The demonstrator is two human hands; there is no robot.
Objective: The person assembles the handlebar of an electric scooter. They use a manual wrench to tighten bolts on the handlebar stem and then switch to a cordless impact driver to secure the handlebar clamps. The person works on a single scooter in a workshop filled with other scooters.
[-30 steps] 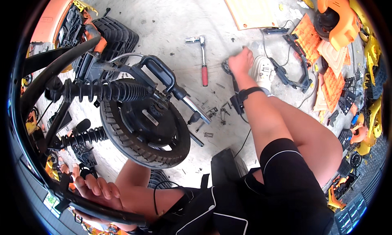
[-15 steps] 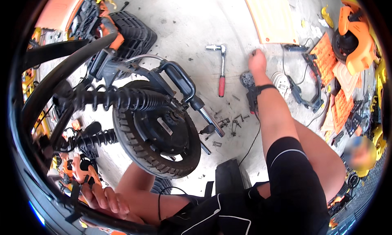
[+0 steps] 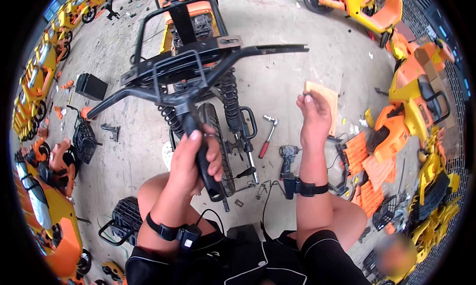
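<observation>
My left hand is wrapped round a thick black tube on the scooter frame. Below that frame are a tyred wheel, a coil-spring shock absorber and a second one at its left. My right hand is raised to the right of the frame, its fingers pinched together. A small dark bit shows at the fingertips, too small to name. Beneath this hand lie a cordless power drill and a ratchet wrench with a red handle, both untouched.
Small loose metal parts lie near the wheel. An orange panel is behind my right hand. Orange slatted panels and yellow-orange scooters crowd the right side. More scooters line the left, near a black box.
The view has swung up, bringing the frame's bars and more floor into sight. My left hand appears on the tube nearer the middle. My right hand stays pinched, with more of its fingers showing.
</observation>
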